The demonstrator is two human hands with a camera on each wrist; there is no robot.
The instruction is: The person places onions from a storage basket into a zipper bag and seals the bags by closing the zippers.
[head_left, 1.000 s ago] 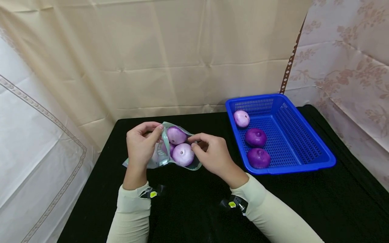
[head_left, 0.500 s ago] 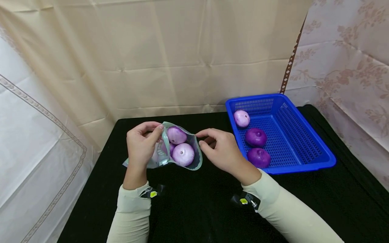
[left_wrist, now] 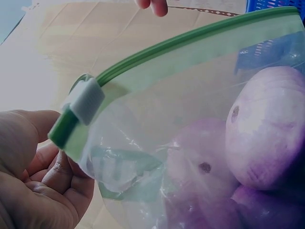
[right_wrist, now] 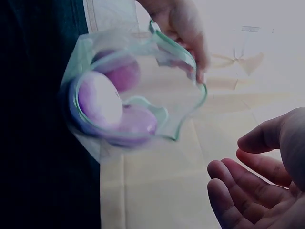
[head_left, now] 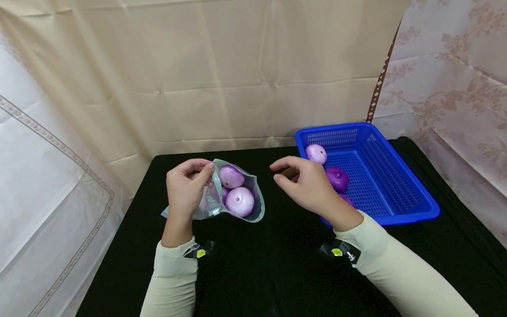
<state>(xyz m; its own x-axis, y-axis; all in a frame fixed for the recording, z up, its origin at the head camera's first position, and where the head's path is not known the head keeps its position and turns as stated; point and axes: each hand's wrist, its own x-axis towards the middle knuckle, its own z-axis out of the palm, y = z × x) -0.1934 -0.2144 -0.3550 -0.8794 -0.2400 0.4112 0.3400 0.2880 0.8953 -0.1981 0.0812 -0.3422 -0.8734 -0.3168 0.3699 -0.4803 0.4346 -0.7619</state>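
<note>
My left hand pinches the upper left corner of a clear zip bag with a green rim. In the left wrist view a white slider sits on the green zip close to the thumb. Several purple onions lie inside, the palest one at the front and another onion behind it. The mouth of the bag gapes toward the right. My right hand hovers between bag and basket, its fingers loosely bent with nothing in them; the right wrist view shows the bare palm and fingers.
A blue plastic basket stands at the right of the black-covered table. It holds a pale onion and a dark purple onion; another onion is mostly hidden behind my right hand. A beige curtain hangs behind.
My right hand has come off the bag's rim and moved right, up to the basket's near left side. The bag's mouth has rounded out wider. The left hand keeps its hold.
</note>
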